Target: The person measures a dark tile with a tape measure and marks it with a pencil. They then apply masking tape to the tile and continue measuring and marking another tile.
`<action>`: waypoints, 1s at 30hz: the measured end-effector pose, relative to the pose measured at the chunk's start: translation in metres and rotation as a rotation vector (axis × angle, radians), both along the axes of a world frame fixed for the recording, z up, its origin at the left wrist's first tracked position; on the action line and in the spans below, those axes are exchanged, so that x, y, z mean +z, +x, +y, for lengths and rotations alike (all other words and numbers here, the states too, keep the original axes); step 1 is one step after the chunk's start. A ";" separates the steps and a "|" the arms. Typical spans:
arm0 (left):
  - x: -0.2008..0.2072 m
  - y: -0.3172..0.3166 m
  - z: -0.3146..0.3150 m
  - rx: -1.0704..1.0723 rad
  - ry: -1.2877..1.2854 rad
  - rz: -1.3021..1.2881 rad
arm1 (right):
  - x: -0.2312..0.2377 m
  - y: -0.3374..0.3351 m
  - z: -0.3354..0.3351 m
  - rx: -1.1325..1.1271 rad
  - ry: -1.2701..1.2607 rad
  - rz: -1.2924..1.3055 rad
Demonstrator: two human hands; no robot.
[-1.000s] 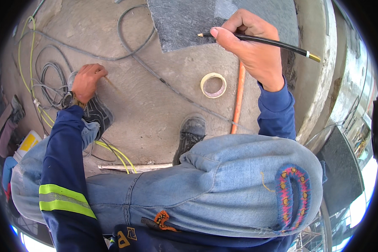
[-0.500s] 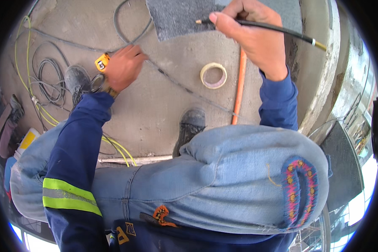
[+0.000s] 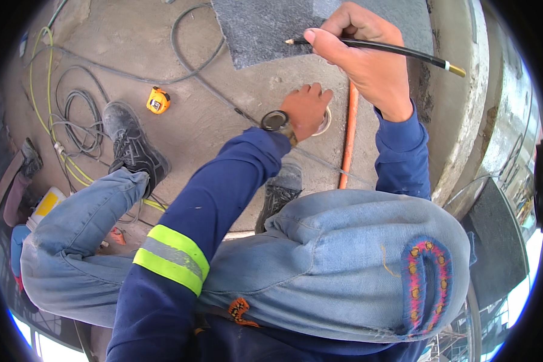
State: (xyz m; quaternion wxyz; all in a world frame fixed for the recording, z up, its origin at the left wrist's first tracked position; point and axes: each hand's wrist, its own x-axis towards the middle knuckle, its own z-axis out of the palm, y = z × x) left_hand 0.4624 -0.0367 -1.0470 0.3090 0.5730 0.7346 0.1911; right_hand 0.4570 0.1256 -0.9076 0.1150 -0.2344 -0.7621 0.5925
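Observation:
My left hand [image 3: 306, 110] reaches over a roll of masking tape [image 3: 324, 122] on the concrete floor. Its fingers are slightly apart, and it covers most of the roll, whose right edge peeks out beside it. Up at the right, my right hand [image 3: 371, 60] is closed on a black pencil [image 3: 413, 52] with a white band and gold end. The pencil's pale tip points left, over a grey, felt-like sheet [image 3: 259, 36] with a rough edge.
A yellow tape measure [image 3: 158, 100] lies by my left boot [image 3: 133, 142]. Grey cable [image 3: 81, 120] and a yellow-green hose [image 3: 35, 90] loop at left. An orange hose [image 3: 349, 133] runs right of the tape roll. A concrete ledge [image 3: 464, 108] borders the right side.
My left hand has moved right, from beside the tape measure to over the masking tape roll. The tape measure stays on the floor. My right hand keeps the pencil in nearly the same place.

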 end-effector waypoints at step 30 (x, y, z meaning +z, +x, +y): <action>-0.027 -0.056 -0.063 0.251 -0.291 -0.248 | 0.005 -0.002 0.000 -0.011 0.002 -0.023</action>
